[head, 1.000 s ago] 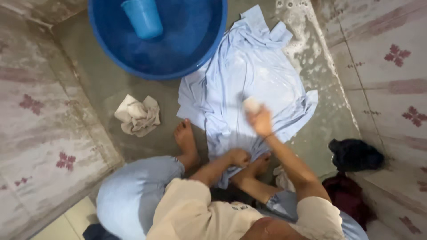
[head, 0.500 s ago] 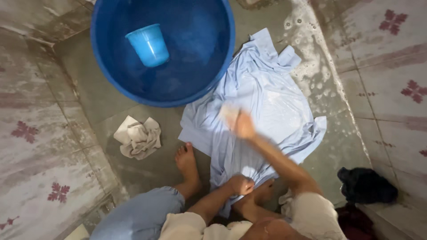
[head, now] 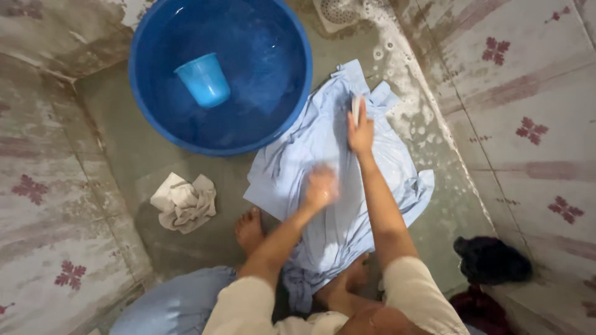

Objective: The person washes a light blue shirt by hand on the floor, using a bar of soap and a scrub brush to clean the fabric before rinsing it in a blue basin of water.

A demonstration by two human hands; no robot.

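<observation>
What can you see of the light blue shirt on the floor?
The shirt is light blue, of thin cloth that looks wet, with pale suds on it. It lies spread and creased on the grey floor, its upper edge beside the blue tub. The right hand presses a pale bar near its top; the left hand, blurred, rests on its middle. Its lower end bunches by the feet.

We are in a home washroom, on its wet floor. The blue basin [head: 149, 93] of water is our landmark: a small blue cup [head: 203, 79] floats inside it, a floor drain [head: 338, 10] sits just beyond its far right rim, and soap suds [head: 406, 105] streak the concrete floor [head: 118, 130] to its right. Tiled walls with red flower motifs [head: 529, 130] rise on both sides of it, and a crumpled cloth [head: 183, 201] lies near its front edge.
</observation>
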